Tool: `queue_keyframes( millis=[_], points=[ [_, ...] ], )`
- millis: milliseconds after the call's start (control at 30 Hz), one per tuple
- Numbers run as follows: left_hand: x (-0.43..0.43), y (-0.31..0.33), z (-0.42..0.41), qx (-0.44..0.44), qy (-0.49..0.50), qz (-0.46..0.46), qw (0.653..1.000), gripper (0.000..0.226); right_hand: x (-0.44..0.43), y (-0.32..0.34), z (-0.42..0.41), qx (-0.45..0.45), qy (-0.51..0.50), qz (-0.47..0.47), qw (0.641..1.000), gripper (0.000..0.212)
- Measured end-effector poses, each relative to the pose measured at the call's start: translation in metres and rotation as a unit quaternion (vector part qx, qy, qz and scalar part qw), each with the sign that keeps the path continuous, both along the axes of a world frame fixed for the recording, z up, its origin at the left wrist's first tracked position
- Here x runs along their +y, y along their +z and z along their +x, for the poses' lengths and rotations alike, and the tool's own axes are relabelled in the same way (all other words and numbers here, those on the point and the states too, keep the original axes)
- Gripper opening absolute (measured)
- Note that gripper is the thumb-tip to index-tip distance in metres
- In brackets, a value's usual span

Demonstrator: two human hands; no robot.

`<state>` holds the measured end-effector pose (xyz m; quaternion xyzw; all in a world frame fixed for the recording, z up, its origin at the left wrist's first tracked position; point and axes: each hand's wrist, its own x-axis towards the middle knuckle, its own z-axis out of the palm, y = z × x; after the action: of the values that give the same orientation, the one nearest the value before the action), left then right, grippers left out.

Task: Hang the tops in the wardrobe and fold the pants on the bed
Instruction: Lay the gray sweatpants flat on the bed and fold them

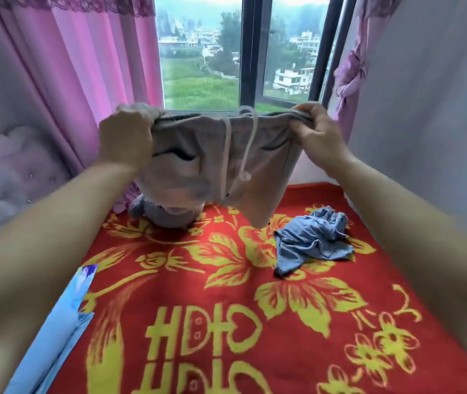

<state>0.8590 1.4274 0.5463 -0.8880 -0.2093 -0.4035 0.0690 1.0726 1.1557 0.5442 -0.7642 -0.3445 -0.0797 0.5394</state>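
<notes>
Your left hand point(125, 135) and right hand point(316, 132) each grip a waistband corner of the pants point(212, 166), which hang spread between your fingers, not yet folded. Below your right fingers, a blue garment point(312, 240) lies crumpled on the bed point(226, 308), awaiting its turn.

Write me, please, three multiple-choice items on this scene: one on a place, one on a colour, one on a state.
1. Where is the blue garment?
A. On the blanket
B. On the windowsill
C. On the floor

2. What colour is the blanket?
A. Green
B. Red with yellow flowers
C. Plain white

3. How are the pants held?
A. Folded flat on the blanket
B. Lying crumpled
C. Hanging by the waistband between both hands

Answers:
1 A: it lies crumpled on the blanket, right of the pants.
2 B: yellow flowers cover its red ground.
3 C: the left hand and right hand each grip one end of the waistband.
</notes>
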Motion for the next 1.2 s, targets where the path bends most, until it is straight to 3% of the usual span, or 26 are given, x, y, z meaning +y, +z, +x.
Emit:
queue_keyframes(
  millis=[167, 333, 500, 633, 833, 933, 1000, 1067, 1133, 1200],
  points=[
    [-0.076, -0.178, -0.052, 0.156, -0.009, -0.115, 0.981, 0.032, -0.079, -0.179, -0.051, 0.09, 0.011, -0.202, 0.975, 0.019],
    [-0.163, -0.367, -0.118, 0.359, 0.053, -0.267, 0.893, 0.037, -0.151, -0.363, -0.116, 0.171, 0.045, -0.382, 0.907, 0.031],
    [-0.243, -0.506, -0.189, 0.521, 0.068, -0.293, 0.799, 0.044, -0.223, -0.509, -0.193, 0.181, 0.105, -0.544, 0.813, 0.035],
    [-0.284, -0.565, -0.224, 0.568, 0.089, -0.289, 0.766, 0.051, -0.259, -0.575, -0.235, 0.172, 0.115, -0.576, 0.791, 0.037],
    [-0.294, -0.608, -0.25, 0.551, 0.092, -0.262, 0.787, 0.058, -0.272, -0.625, -0.267, 0.15, 0.044, -0.507, 0.848, 0.032],
    [-0.297, -0.648, -0.263, 0.602, 0.08, -0.273, 0.746, 0.067, -0.277, -0.667, -0.281, 0.183, 0.085, -0.56, 0.804, 0.04],
    [-0.302, -0.677, -0.27, 0.62, 0.067, -0.29, 0.726, 0.06, -0.28, -0.69, -0.289, 0.232, 0.087, -0.584, 0.773, 0.044],
    [-0.304, -0.696, -0.269, 0.557, 0.067, -0.295, 0.773, 0.044, -0.278, -0.704, -0.296, 0.241, 0.023, -0.556, 0.795, 0.036],
    [-0.302, -0.708, -0.266, 0.52, 0.063, -0.26, 0.811, 0.039, -0.272, -0.712, -0.303, 0.173, -0.036, -0.535, 0.826, 0.025],
    [-0.294, -0.714, -0.265, 0.535, 0.04, -0.224, 0.813, 0.04, -0.265, -0.718, -0.305, 0.069, -0.043, -0.542, 0.836, 0.027]
  ],
)
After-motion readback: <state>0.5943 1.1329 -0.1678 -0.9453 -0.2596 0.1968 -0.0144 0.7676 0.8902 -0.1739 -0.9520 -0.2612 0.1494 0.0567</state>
